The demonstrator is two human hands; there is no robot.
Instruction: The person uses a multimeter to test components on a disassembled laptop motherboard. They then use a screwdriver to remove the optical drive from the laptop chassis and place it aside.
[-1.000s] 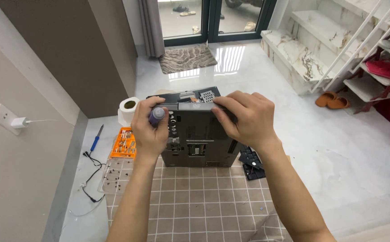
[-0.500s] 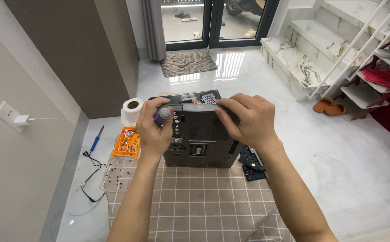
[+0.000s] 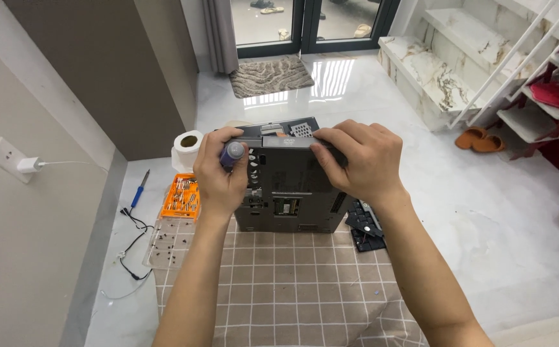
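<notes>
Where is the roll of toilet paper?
In the head view, the toilet paper roll stands on the white floor to the left of the left hand, just behind the orange screw box, near the grey wall.

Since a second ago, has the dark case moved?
No. The case sits by the orange box and paper roll as before; only the camera shifted.

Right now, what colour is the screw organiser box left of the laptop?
Orange, with a clear lid lying open in front; the screw organiser box shows best in the head view.
</notes>
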